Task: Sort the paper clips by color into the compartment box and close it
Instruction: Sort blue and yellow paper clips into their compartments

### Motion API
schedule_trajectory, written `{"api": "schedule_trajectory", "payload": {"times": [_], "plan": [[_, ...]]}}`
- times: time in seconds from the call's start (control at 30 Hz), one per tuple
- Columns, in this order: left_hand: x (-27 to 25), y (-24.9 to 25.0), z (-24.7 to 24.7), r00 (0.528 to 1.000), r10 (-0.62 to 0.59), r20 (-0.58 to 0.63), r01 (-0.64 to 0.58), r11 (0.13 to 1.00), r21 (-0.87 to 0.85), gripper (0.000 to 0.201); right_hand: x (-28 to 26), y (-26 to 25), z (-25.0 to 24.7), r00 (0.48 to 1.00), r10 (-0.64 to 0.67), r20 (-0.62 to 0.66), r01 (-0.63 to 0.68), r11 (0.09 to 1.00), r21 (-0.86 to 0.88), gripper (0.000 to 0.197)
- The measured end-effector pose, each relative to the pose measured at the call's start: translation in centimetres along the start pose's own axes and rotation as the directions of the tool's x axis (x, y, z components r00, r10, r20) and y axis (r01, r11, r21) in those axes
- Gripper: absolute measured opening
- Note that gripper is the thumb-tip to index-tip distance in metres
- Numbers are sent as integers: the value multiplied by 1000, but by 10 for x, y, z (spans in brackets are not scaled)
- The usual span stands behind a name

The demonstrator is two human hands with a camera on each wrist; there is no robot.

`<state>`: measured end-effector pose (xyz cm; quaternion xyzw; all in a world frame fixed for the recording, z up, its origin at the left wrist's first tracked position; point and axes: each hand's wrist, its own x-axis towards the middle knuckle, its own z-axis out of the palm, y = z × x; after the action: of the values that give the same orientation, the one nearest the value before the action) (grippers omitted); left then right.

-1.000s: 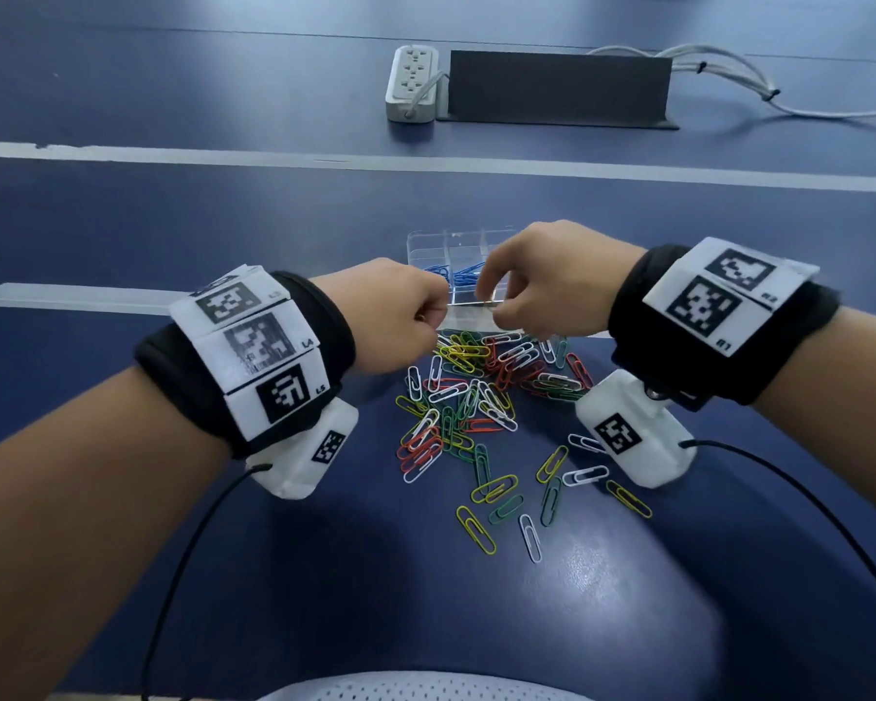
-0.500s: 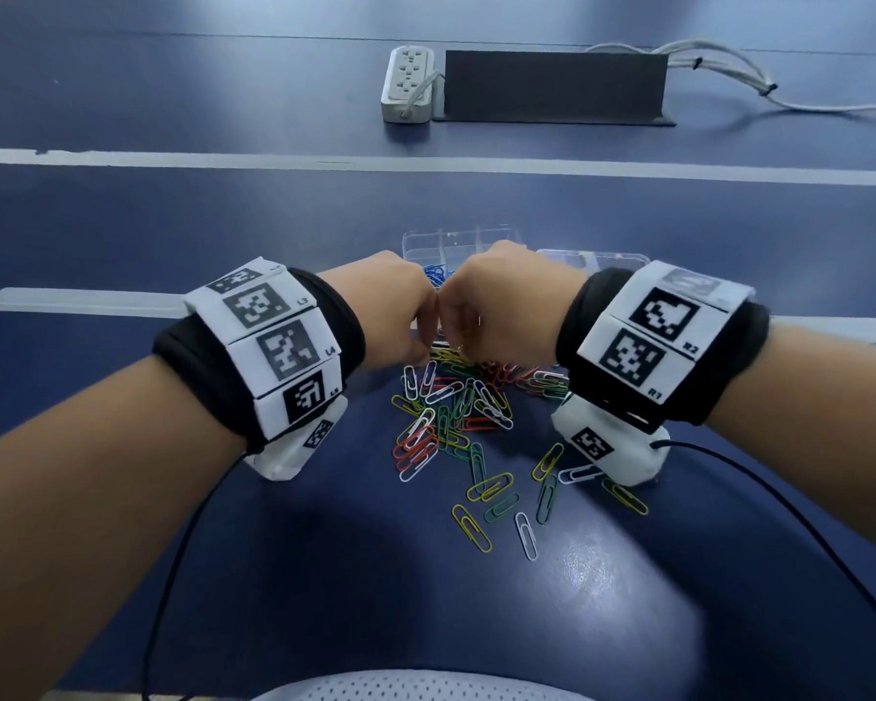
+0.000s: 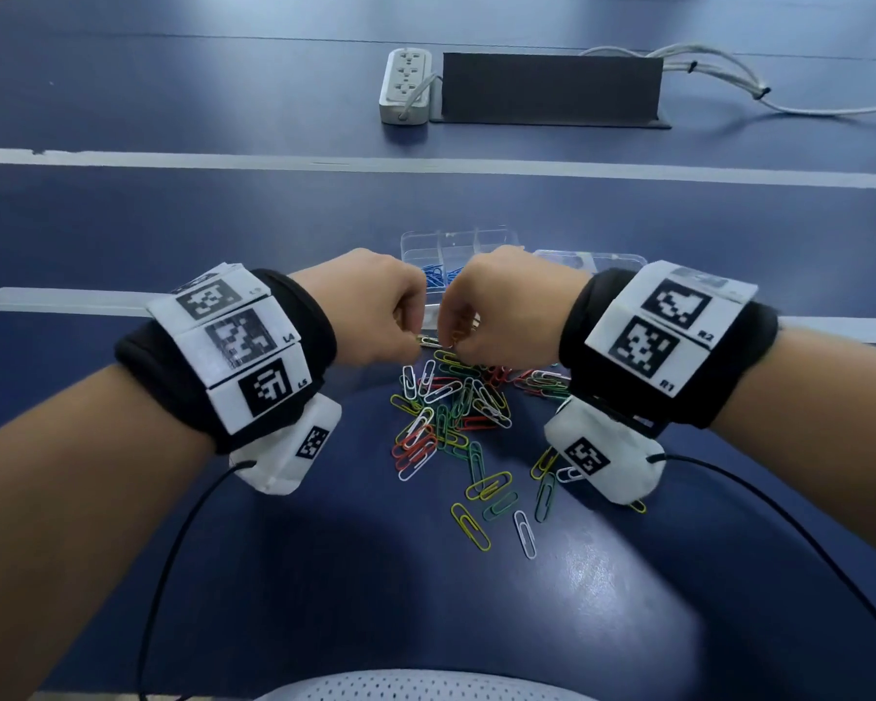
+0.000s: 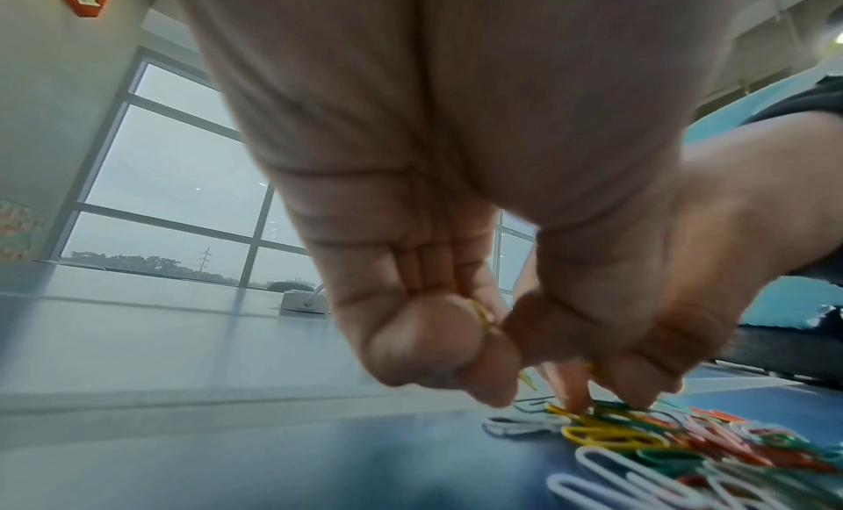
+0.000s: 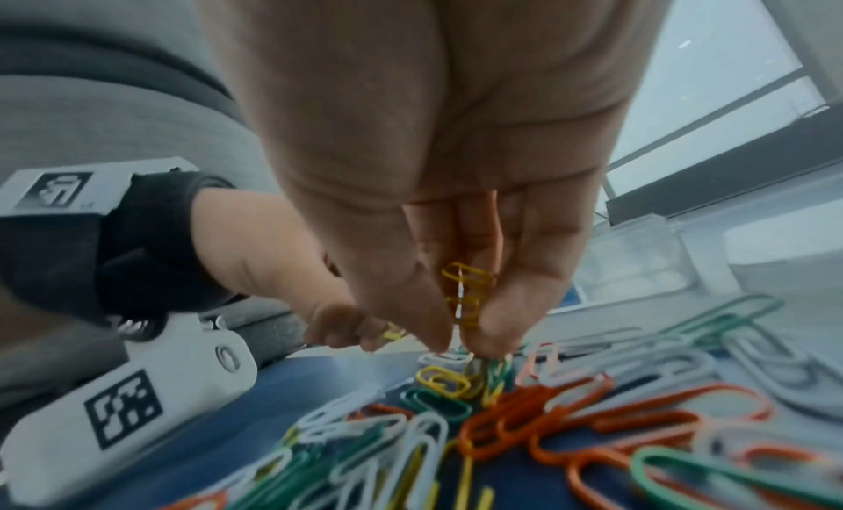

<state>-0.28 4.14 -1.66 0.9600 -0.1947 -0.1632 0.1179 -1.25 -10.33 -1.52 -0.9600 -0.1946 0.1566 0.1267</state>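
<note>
A pile of coloured paper clips (image 3: 451,407) lies on the blue table, with white, red, green and yellow ones mixed. Behind it stands the clear compartment box (image 3: 496,237), with blue clips (image 3: 438,278) in one compartment. Both hands hover at the pile's far edge, knuckles nearly touching. My left hand (image 3: 416,341) pinches a yellow clip (image 4: 479,316) between thumb and curled fingers. My right hand (image 3: 453,346) holds a few yellow clips (image 5: 465,298) between thumb and fingers, and its fingertips (image 5: 438,341) reach into the pile (image 5: 502,409).
The box's clear lid (image 3: 592,260) lies open to the right of the compartments. A white power strip (image 3: 405,86) and a black stand (image 3: 552,88) sit far back. Cables (image 3: 173,548) trail from both wrist cameras over the near table.
Both hands have dropped from the box toward the pile's far edge. The right hand has swung left to meet the left hand.
</note>
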Motion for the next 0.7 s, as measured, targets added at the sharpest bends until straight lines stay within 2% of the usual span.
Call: {"api": "schedule_trajectory", "payload": {"times": [0.13,0.33,0.5,0.63,0.7], "plan": [[-2,-3,-3,1000,9,3,-9,999,-37,20,6,-5,4,1000,-31,0,31,994,-103,17],[-3,-3,-3,998,-20,51,25,995,-96,14,6,-9,5,996,-66,53,74,985,-155,17],[-2,1,-1,990,-43,132,62,988,-143,20,5,3,-6,997,51,62,-56,995,77,18],[5,3,-2,995,-22,101,35,991,-127,9,5,22,-25,985,164,50,-171,947,270,18],[10,7,-5,997,-8,83,20,990,-143,17,7,31,-33,975,221,0,-212,935,284,22]]}}
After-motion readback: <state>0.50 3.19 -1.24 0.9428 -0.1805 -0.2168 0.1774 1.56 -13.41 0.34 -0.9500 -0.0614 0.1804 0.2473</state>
